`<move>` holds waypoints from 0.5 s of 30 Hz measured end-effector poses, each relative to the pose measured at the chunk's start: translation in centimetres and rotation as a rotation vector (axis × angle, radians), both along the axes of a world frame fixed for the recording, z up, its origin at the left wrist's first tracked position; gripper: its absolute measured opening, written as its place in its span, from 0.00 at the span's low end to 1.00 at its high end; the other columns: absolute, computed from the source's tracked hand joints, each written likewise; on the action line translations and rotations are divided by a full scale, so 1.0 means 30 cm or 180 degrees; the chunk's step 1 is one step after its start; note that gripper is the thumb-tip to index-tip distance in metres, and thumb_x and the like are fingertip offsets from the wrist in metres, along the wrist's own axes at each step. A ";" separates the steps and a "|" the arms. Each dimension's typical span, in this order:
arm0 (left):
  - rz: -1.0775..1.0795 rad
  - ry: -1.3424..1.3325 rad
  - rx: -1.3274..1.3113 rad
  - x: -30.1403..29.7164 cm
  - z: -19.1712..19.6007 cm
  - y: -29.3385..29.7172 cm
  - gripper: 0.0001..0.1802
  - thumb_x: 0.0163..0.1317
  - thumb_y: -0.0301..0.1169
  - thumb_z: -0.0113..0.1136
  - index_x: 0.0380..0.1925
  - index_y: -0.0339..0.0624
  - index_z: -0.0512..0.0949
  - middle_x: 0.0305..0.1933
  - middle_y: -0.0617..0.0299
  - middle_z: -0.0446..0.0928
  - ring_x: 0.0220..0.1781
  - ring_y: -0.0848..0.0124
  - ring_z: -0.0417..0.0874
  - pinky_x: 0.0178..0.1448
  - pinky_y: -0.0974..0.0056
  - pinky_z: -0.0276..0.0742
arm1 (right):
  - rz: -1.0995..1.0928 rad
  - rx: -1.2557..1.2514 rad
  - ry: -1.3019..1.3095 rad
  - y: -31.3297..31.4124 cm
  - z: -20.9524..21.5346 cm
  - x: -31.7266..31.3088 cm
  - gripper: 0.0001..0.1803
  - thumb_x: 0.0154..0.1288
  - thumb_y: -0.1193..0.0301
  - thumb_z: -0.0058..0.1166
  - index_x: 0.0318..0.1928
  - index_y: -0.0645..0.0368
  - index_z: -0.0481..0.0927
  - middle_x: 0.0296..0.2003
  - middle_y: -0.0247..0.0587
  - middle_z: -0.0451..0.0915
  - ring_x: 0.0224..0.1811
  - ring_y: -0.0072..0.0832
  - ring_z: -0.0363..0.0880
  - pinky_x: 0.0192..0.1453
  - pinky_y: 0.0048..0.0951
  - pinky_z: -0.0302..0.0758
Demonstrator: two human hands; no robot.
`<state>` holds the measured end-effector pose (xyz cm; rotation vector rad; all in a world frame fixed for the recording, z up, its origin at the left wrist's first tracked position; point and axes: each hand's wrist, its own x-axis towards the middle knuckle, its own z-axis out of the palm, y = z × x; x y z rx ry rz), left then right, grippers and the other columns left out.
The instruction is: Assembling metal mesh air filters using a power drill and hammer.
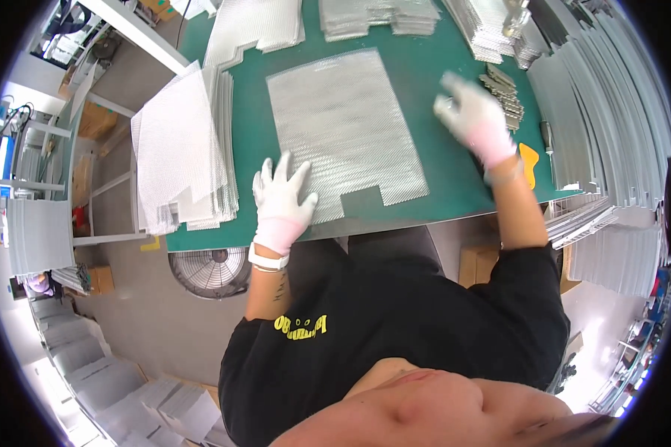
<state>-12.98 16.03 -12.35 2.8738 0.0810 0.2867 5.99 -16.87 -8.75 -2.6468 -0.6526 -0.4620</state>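
A silvery metal mesh sheet [343,127] with a notch in its near edge lies flat on the green tabletop [250,112] in front of me. My left hand [282,197], in a white glove, rests with fingers spread on the sheet's near left edge. To the right of the sheet, my gloved right hand [473,119] hovers beside a pile of small metal strips [505,97]. Its fingertips are smeared by motion, so whether anything is between them cannot be made out. A dark item near the right wrist is mostly covered.
Stacked mesh sheets [179,149] stand on the left, with more stacks [380,18] along the far side. A yellow tool [528,165] and a screwdriver [547,137] lie at the right. Tall piled panels [604,112] line the right edge. A floor fan [210,272] sits below the table.
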 end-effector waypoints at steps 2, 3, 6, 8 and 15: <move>-0.0215 0.0395 0.0006 0.015 -0.004 0.029 0.31 0.56 0.44 0.68 0.60 0.49 0.79 0.72 0.49 0.66 0.76 0.37 0.58 0.79 0.37 0.48 | -0.1118 0.0080 0.0343 -0.031 0.129 0.275 0.37 0.68 0.46 0.54 0.63 0.65 0.75 0.54 0.67 0.79 0.57 0.54 0.81 0.62 0.46 0.76; -0.0270 0.0346 0.0000 0.031 -0.006 0.031 0.31 0.56 0.44 0.68 0.60 0.49 0.79 0.72 0.49 0.66 0.76 0.37 0.58 0.79 0.37 0.48 | -0.1409 0.0168 -0.0270 -0.107 0.097 0.433 0.40 0.66 0.43 0.55 0.64 0.65 0.74 0.56 0.68 0.78 0.59 0.56 0.79 0.62 0.47 0.75; -0.0455 0.0467 0.0076 0.080 0.021 0.023 0.28 0.58 0.47 0.66 0.57 0.48 0.81 0.72 0.46 0.65 0.77 0.38 0.57 0.80 0.35 0.44 | -0.2136 -0.0185 0.0107 -0.339 0.031 0.824 0.39 0.64 0.45 0.53 0.68 0.57 0.71 0.57 0.65 0.79 0.62 0.57 0.77 0.67 0.46 0.73; -0.0406 0.0099 0.0113 0.066 0.050 0.004 0.29 0.58 0.47 0.66 0.58 0.48 0.81 0.74 0.44 0.62 0.76 0.36 0.56 0.80 0.34 0.44 | -0.2015 -0.0520 0.0605 -0.380 0.037 0.953 0.38 0.64 0.45 0.52 0.66 0.57 0.73 0.58 0.65 0.78 0.63 0.56 0.77 0.68 0.46 0.73; -0.0008 -0.0593 -0.0597 -0.068 0.083 -0.023 0.38 0.55 0.39 0.69 0.67 0.43 0.71 0.78 0.35 0.51 0.78 0.34 0.50 0.79 0.35 0.45 | -0.1610 -0.0343 0.0866 -0.376 0.196 0.944 0.40 0.63 0.43 0.51 0.65 0.61 0.75 0.60 0.66 0.76 0.65 0.52 0.75 0.69 0.42 0.72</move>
